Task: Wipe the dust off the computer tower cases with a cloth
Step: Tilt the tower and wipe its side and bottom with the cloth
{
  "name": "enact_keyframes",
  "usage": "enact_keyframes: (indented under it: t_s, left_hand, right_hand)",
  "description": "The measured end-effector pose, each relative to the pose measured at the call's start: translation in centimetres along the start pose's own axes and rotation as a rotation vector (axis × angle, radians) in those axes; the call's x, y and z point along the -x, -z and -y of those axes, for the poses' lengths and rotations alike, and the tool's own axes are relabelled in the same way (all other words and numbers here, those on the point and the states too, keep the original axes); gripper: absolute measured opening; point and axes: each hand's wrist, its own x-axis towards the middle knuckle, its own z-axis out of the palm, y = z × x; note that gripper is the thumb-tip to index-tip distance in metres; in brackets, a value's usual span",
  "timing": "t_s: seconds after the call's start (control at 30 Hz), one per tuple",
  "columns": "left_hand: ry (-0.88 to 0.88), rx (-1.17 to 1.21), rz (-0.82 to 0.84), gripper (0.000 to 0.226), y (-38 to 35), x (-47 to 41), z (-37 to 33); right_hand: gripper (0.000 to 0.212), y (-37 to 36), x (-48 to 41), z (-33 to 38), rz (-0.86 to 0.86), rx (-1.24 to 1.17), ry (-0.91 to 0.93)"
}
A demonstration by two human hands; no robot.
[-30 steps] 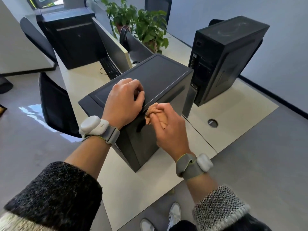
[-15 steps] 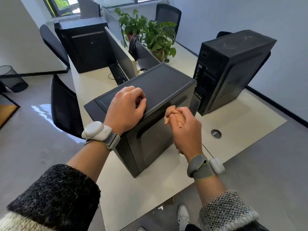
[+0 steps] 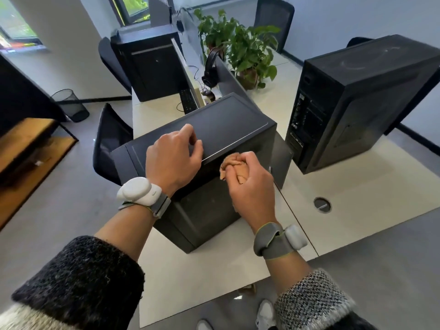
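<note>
Tan cloth (image 3: 232,163) is bunched in our right hand (image 3: 250,189), whose fingers close tightly round it and press it against the upper edge of the near side panel of the nearest tower case (image 3: 226,125). That case sits on the pale desk (image 3: 352,186) directly before us. Our left hand (image 3: 173,160) rests on the case's top panel at the same edge, knuckles up and fingers curled under, gripping nothing, with the thumb lying along the rim. Both forearms reach forward from knitted sleeves, each wrist wearing a grey band with a white device (image 3: 135,191). Compared with half a second ago, the cloth sits a little closer to our left hand along that edge, while the left hand has kept its place on top. To the right, well apart from our hands, a second tower case (image 3: 362,98) stands upright with dusty smears on its top. A third tower case (image 3: 152,67) stands at the far end of the desk. Between them we see a keyboard (image 3: 188,101), headphones (image 3: 210,67) and potted plants (image 3: 240,48). A round cable grommet (image 3: 322,204) sits in the desk right of our right wrist. A black chair (image 3: 112,139) stands on the left, close beside the nearest case, and a mesh waste bin (image 3: 70,104) stands on the floor beyond.
</note>
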Motion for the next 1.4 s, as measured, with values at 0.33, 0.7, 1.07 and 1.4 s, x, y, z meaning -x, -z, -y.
enact_keyframes:
  t_s: [0.33, 0.7, 1.07, 1.4]
  left_hand:
    - [0.078, -0.126, 0.025, 0.021, 0.0, -0.1, -0.3]
    - [0.051, -0.124, 0.027, 0.021, 0.0, 0.2, -0.1]
    - [0.044, -0.101, 0.006, 0.021, -0.6, 0.2, 0.6]
    - [0.034, -0.126, -0.017, 0.02, -0.4, 0.4, 0.5]
  right_hand:
    - [0.017, 1.3, -1.8, -1.7, 0.034, -0.032, 0.006]
    - [0.014, 3.1, -3.6, -3.1, -0.082, 0.012, 0.021]
    - [0.015, 3.8, -5.7, -4.3, -0.153, -0.065, -0.079]
    - [0.01, 3.8, -6.2, -4.3, -0.235, -0.08, -0.002]
